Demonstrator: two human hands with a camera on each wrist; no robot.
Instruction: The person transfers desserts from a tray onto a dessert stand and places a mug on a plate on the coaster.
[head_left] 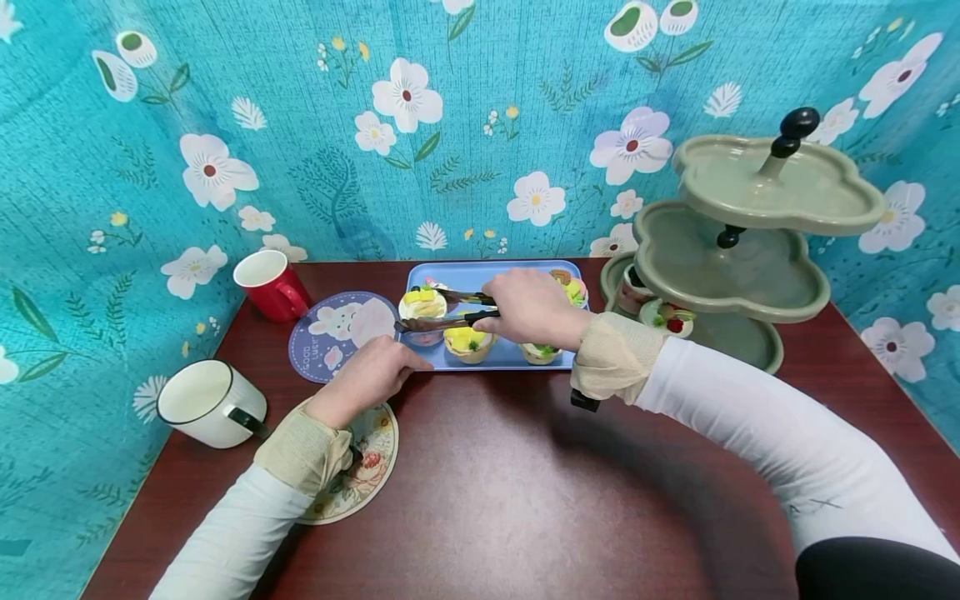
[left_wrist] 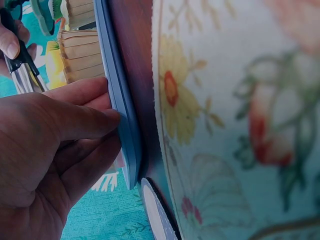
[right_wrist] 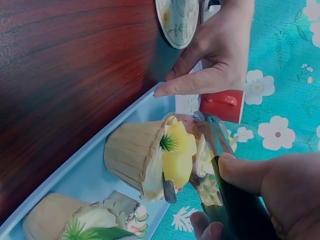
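Note:
My right hand [head_left: 536,304] grips the black handles of metal tongs [head_left: 450,322]. The tong arms reach left, one on each side of a cupcake with pale cream and yellow fruit [head_left: 422,305] at the left end of a blue tray [head_left: 480,272]. With thumb and fingers, my left hand [head_left: 371,375] pinches the tray's front left rim [left_wrist: 122,130]. Beside the tongs, a yellow-topped cupcake [right_wrist: 177,152] in a pleated paper cup stands on the tray. More cupcakes sit at the right end, partly behind my right hand and wrist.
Right of the tray rises a green three-tier stand [head_left: 735,258], with cakes on its lowest tier. At left are a red mug [head_left: 272,285], a white mug [head_left: 212,404], a purple oval mat [head_left: 330,333] and a round floral mat [head_left: 375,467] under my left wrist.

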